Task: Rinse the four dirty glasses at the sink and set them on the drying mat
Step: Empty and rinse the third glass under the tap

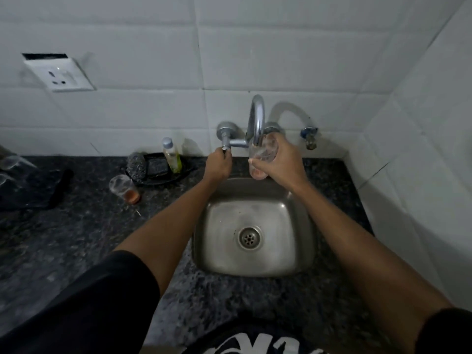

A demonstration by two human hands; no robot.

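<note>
While both bare forearms reach forward over a dark granite counter [76, 251], a steel sink [255, 269] lies between them, basin bare around the drain. Beyond it, the right hand [283, 164] wraps its fingers round a glass [260, 159] with an orange residue at its base, holding it mouth-up right under the spout [258, 118], probably so water falls straight in. The left hand [219, 164] pinches the tap handle [225, 147], likely to control the flow. Left of the sink, another dirty glass [125, 189] waits on the counter, near a tray [163, 175] with a scourer and bottle. At the far left edge, two glasses [9, 164] sit on a dark mat [30, 192], apparently done.
</note>
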